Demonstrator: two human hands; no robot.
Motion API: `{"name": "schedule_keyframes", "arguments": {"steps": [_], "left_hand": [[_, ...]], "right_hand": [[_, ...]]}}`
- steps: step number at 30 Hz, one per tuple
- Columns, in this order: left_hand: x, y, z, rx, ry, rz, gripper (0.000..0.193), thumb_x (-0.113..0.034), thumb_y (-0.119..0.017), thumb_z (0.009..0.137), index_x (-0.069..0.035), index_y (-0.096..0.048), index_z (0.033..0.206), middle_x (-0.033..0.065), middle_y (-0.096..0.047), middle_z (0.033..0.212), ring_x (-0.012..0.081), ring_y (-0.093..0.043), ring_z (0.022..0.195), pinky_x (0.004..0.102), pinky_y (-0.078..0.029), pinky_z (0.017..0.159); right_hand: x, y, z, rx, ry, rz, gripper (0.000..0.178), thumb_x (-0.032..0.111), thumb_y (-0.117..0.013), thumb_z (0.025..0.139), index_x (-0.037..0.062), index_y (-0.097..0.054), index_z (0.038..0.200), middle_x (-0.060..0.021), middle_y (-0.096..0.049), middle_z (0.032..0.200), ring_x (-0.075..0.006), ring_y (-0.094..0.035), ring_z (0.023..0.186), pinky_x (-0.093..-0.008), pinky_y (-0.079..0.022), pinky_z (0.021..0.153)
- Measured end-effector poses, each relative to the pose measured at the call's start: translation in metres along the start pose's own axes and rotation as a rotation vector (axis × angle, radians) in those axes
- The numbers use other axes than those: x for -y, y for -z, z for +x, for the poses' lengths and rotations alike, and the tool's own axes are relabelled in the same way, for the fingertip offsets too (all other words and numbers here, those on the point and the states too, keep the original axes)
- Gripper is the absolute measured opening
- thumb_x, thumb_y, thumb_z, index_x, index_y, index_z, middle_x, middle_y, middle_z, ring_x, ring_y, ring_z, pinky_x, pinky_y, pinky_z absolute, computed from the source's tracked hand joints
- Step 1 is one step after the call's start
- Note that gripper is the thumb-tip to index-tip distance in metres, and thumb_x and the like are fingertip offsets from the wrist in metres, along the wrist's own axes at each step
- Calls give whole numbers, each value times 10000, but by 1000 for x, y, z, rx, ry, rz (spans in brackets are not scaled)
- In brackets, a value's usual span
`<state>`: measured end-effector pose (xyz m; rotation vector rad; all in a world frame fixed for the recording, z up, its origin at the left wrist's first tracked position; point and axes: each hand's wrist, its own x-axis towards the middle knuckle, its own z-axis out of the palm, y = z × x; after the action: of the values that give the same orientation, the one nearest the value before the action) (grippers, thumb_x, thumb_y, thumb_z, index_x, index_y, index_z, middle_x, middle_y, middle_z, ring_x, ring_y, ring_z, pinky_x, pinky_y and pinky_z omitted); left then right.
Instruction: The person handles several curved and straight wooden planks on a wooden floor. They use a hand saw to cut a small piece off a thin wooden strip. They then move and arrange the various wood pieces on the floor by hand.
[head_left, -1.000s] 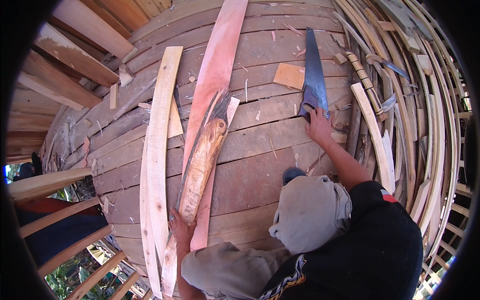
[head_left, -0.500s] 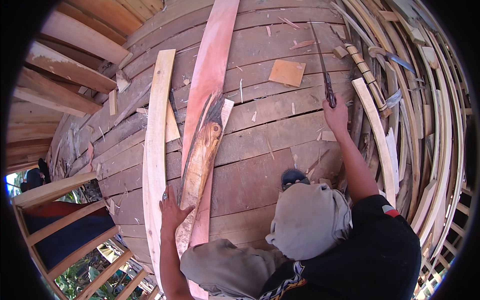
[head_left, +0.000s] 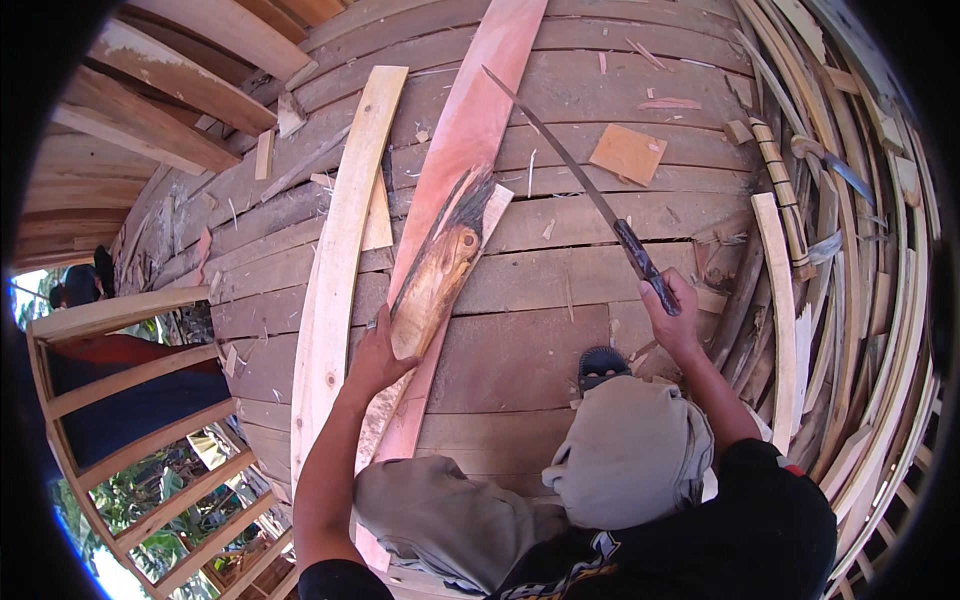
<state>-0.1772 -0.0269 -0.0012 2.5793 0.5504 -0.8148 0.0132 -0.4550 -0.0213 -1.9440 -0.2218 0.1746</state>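
In my right hand (head_left: 668,305) is the dark handle of a machete (head_left: 575,165). Its long, narrow blade points up and to the left, its tip above the pink plank (head_left: 480,90). My left hand (head_left: 380,355) grips the edge of a rough wood slab (head_left: 432,280) with a round knot and a charred-looking dark end. That slab lies slantwise on top of the pink plank, in front of my left knee. Just left of it lies a long pale board (head_left: 340,270).
Wooden floorboards (head_left: 530,350) carry scattered chips and a square orange-brown piece (head_left: 628,153). To the right lie a banded wooden sheath (head_left: 782,195), a curved blade with a wooden handle (head_left: 835,165) and stacked wood strips (head_left: 900,330). A slatted railing (head_left: 130,380) borders the left.
My right hand has drawn nearer, and the machete has swung left over the floor. My left hand has slid up the slab and closed on its edge. The view has shifted.
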Motion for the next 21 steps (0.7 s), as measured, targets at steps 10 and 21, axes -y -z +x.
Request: {"name": "schedule_keyframes", "arguments": {"steps": [10, 21], "left_hand": [[133, -138, -189, -103, 613, -48, 1383, -335, -948, 512, -44, -86, 1553, 200, -187, 1599, 400, -259, 1445, 594, -188, 1165], [192, -167, -196, -330, 382, -43, 1019, -346, -893, 567, 20, -360, 1355, 237, -506, 1268, 379, -478, 1225, 482, -345, 1088]], "right_hand": [[-22, -26, -18, -25, 176, -332, 225, 125, -711, 889, 44, -524, 795, -73, -490, 548, -167, -481, 458, -331, -384, 461], [-13, -30, -21, 14, 270, -523, 225, 140, -683, 916, 32, -520, 804, -118, -495, 597, -235, -466, 513, -383, -385, 511]]}}
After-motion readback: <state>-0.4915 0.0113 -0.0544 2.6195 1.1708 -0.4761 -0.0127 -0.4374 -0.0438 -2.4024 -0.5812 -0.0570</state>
